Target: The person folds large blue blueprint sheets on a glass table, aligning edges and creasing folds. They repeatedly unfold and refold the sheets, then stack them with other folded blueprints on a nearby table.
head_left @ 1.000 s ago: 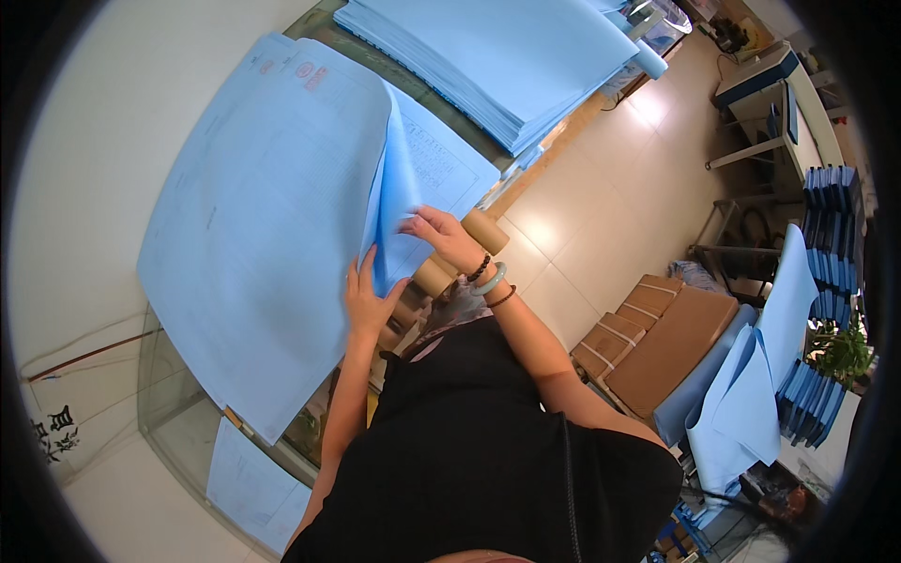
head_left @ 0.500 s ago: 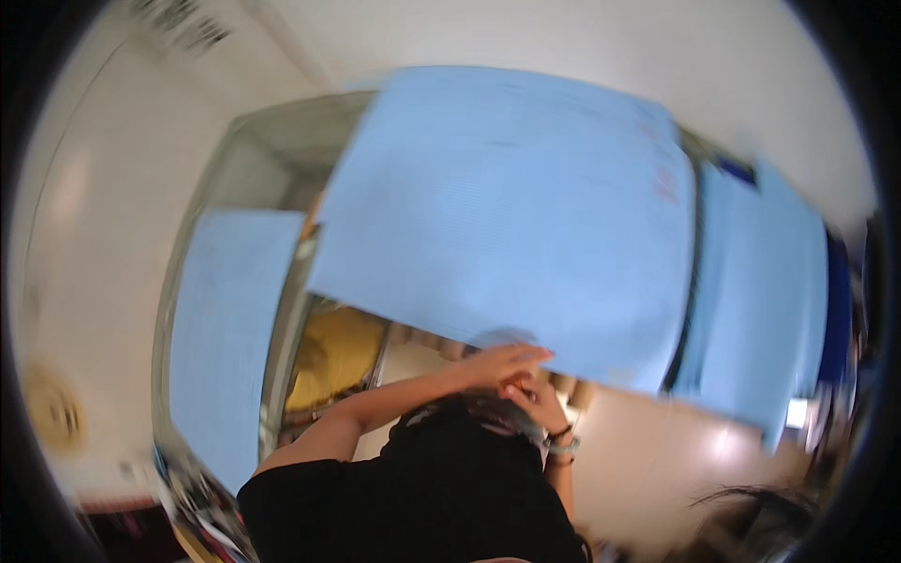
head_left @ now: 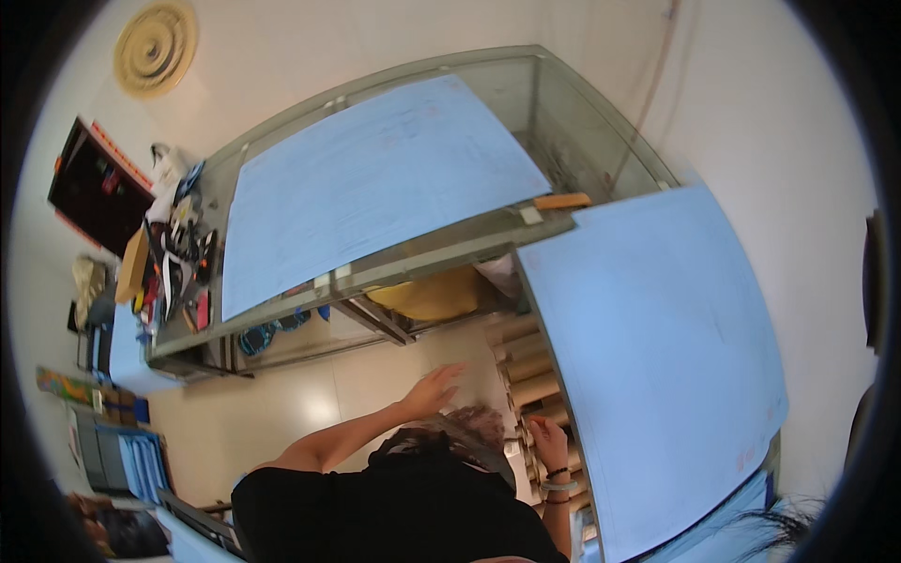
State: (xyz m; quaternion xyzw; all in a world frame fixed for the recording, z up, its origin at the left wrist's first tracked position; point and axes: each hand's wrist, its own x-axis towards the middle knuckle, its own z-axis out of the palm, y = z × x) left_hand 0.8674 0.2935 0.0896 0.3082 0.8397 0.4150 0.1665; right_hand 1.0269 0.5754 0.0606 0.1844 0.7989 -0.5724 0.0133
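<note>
My left hand [head_left: 434, 390] is held out over the floor in front of me with its fingers stretched and nothing in them. My right hand [head_left: 549, 444] is beside the near edge of the right-hand table, its fingers curled in; whether they hold something small is hidden. Dark and pale bands circle that wrist. A large light-blue sheet [head_left: 657, 357] covers the right-hand table, close to my right hand. Below its edge lie several brown cardboard tubes [head_left: 532, 375]. Another blue sheet [head_left: 375, 178] lies on the glass-topped table ahead.
Tools and loose items [head_left: 174, 267] crowd the far table's left end. A small wooden block [head_left: 561, 201] lies where the two tables meet. Under the far table sits a yellow bundle [head_left: 432, 293]. A round woven disc [head_left: 155, 49] hangs on the wall.
My view has swung to the left, bringing the far table's cluttered end into sight. My hands, together before, are now apart, the left one stretched out and the right one by the table edge.
</note>
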